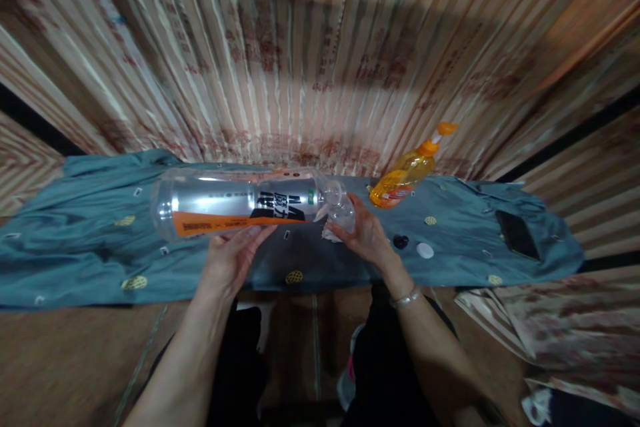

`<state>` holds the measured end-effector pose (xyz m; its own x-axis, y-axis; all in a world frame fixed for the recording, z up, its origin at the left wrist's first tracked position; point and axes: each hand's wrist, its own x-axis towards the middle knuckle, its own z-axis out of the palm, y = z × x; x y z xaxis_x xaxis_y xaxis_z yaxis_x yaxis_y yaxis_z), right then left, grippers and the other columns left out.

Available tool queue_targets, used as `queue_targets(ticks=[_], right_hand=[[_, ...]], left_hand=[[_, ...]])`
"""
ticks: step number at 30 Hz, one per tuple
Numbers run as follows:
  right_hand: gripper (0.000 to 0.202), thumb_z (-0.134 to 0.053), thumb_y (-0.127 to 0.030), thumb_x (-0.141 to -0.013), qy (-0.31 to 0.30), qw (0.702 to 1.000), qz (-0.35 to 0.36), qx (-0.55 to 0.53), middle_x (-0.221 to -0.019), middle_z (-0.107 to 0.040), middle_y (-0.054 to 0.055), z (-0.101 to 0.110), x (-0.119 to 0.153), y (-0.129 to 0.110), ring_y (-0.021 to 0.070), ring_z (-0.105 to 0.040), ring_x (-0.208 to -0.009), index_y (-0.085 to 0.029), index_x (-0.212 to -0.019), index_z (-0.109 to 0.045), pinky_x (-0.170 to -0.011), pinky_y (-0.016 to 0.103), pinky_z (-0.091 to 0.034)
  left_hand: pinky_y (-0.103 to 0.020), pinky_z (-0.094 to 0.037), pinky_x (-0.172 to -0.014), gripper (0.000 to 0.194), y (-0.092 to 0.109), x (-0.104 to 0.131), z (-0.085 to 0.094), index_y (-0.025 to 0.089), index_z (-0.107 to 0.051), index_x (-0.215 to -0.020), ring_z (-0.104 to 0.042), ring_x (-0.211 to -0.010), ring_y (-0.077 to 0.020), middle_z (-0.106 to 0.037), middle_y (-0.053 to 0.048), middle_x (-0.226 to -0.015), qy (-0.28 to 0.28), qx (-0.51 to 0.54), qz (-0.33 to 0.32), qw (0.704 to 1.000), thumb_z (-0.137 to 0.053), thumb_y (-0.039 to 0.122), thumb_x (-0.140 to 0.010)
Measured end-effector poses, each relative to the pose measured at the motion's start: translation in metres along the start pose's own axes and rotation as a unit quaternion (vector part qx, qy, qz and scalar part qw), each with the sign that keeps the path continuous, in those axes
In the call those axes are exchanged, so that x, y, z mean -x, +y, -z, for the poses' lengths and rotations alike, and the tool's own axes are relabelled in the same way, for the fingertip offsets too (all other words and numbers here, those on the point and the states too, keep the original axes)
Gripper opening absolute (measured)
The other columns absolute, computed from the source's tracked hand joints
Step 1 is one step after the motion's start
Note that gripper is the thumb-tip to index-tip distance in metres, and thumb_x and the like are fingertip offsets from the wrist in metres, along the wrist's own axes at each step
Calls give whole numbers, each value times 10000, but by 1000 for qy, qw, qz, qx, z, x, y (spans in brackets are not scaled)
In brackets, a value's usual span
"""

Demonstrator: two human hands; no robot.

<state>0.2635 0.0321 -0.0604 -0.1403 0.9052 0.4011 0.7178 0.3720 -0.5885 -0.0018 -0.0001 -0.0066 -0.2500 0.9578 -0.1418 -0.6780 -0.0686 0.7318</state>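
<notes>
Surface: one long, narrow surface under a teal cloth (320,267), rumpled at both ends, with at least five yellow patterned motifs in view. Room: one tall striped, ridged backdrop (280,67) with reddish print, rising behind the surface; brown floor (60,353) below, crossed by thin pale lines.

Bottles, two. First, a large clear bottle (235,203) with a silver and orange label, lying lengthwise over the cloth, left of centre, its neck towards the right. Second, an orange pump bottle (403,177), tilted, beyond the right hand (its pump the brightest item here).

Hands, two. The left hand (233,257) is under the large clear bottle, thumb along the label's lower edge, fingers partly hidden beneath, supporting it. The right hand (365,233) is at the bottle's neck, thumb and fingers closed on a small clear piece (343,212); its exact form cannot be made out. One whitish scrap (331,232) shows just beside the thumb.

Small items, right of the right hand: one black round piece (401,241); one white disc (425,250), near it; one dark flat rectangular object (519,235), farther right.

Worn: one bracelet (406,297), right wrist.
</notes>
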Motion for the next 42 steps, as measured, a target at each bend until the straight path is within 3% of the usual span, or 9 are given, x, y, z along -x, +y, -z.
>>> queue_targets(ticks=[6, 17, 25, 34, 42], right_hand=[[731, -784, -437, -887, 2, 1000, -1, 2, -1431, -675, 235, 0, 0, -1, 387, -687, -1307, -135, -1487, -496, -1115, 566, -564], [715, -786, -425, -884, 9, 1000, 2, 4, -1427, -684, 223, -1, 0, -1, 376, -689, -1312, -143, -1478, -506, -1119, 553, -567], [741, -799, -434, -881, 1, 1000, -4, 1, -1441, -679, 215, 0, 0, 0, 378, -675, -1333, -164, -1502, -499, -1122, 562, -561], [746, -795, -440, -882, -5, 1000, -4, -1, -1441, -677, 214, 2, 0, -2, 376, -672, -1333, -161, -1506, -496, -1132, 556, -554], [719, -771, -418, -900, -6, 1000, -8, 12, -1448, -671, 226, 1, 0, -6, 376, -672, -1339, -147, -1503, -489, -1138, 559, -550]], left_hand=[[-550, -684, -899, 346, -2, 0, 2, 158, -663, -621, -764, -708, -230, -736, -2, -635, 2, -4, 2, 1000, -942, 30, -460], [-440, -714, -782, 352, 0, 0, -1, 175, -685, -534, -718, -633, -195, -671, 20, -553, -11, -30, -10, 999, -984, 97, -366], [-500, -702, -859, 369, -2, -3, 5, 203, -738, -613, -751, -735, -241, -755, -15, -677, -25, -53, -15, 998, -1034, 204, -394], [-568, -670, -947, 393, -3, -5, 12, 226, -657, -511, -733, -688, -236, -710, 8, -603, -40, -91, -26, 995, -1038, 269, -425], [-453, -702, -866, 417, 1, 0, 5, 203, -680, -513, -754, -722, -245, -705, -8, -591, -20, -69, 0, 997, -1058, 252, -343]])
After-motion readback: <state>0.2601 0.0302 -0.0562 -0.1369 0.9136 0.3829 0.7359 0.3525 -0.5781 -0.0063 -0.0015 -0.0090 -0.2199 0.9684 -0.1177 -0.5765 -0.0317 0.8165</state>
